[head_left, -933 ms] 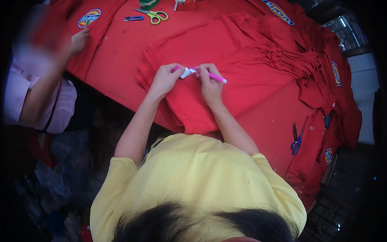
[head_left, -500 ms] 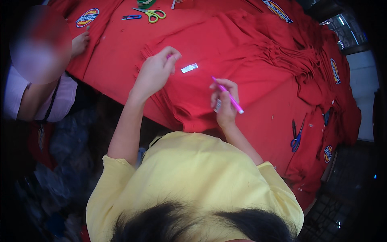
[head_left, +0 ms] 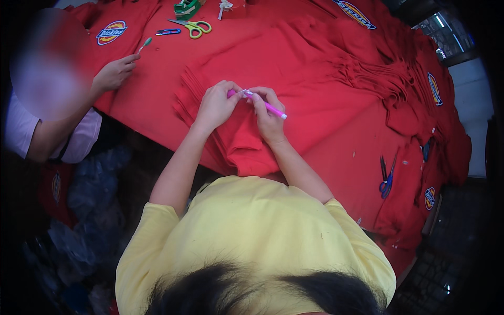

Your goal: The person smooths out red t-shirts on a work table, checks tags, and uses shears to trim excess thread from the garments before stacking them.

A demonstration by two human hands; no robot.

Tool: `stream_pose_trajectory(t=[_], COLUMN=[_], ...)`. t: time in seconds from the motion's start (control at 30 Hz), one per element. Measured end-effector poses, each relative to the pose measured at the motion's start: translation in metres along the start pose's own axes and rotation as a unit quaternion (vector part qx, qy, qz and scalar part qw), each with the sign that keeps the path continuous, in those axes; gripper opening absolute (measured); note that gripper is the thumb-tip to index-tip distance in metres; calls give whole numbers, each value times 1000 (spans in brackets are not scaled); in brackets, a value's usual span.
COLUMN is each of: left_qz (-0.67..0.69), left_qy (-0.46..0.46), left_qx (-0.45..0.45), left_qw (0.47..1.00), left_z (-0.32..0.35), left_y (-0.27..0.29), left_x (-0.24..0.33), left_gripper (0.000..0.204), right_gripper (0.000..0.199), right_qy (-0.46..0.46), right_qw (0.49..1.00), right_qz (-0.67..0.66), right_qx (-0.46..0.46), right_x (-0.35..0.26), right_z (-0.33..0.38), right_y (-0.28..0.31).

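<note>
Left hand [head_left: 216,104]: small pink piece [head_left: 231,93] held
Right hand [head_left: 270,118]: pink pen [head_left: 273,109] held in a narrow grip
White label [head_left: 246,92]: pinched between both hands, above red cloth [head_left: 307,107]
Pen control: label best held taut, cloth best left unmarked

Pen [head_left: 274,109] — bright pink, white-ended

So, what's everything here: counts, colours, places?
slim pen: 1, pink, centre
cap-like piece: 1, pink, centre
small label: 1, white, centre
folded cloth stack: 1, red, centre
light-handled scissors: 1, yellow-green, top
dark-handled scissors: 1, blue, right
thin snips: 1, blue, top
tape dispenser: 1, green, top
oval patches: 5, multicoloured, both sides
plastic bags: several, translucent, lower left
slim brush: 1, green-tipped, co-worker's hand
broad table: 1, red, middle
loose shirt: 1, yellow, bottom
left hand, right hand: 2, bare, centre
</note>
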State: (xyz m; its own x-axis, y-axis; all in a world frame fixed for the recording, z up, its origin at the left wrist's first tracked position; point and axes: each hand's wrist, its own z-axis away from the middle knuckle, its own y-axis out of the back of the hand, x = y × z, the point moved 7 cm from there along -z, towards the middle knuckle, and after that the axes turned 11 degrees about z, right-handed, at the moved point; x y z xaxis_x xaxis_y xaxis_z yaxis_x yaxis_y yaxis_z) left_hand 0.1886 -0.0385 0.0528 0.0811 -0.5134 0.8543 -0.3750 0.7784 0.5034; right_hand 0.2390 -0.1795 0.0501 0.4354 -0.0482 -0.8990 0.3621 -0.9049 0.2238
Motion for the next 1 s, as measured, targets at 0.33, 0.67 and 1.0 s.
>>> stream_pose_trajectory(t=[0.33, 0.67, 1.0], left_qz=[193, 214, 35], left_qy=[109, 52, -1], left_qx=[-52, -71, -21], left_qw=[974, 973, 999], left_z=[-2, 3, 3], left_y=[-9, 17, -24], left_x=[-21, 45, -7], left_gripper=[16, 18, 19], right_gripper=[11, 31, 18], right_qy=[-39, -63, -76], right_qw=[999, 992, 995], right_qz=[-12, -103, -53], right_qx=[7, -25, -27], right_x=[11, -7, -13], right_z=[3, 31, 21], right_y=[1, 17, 38])
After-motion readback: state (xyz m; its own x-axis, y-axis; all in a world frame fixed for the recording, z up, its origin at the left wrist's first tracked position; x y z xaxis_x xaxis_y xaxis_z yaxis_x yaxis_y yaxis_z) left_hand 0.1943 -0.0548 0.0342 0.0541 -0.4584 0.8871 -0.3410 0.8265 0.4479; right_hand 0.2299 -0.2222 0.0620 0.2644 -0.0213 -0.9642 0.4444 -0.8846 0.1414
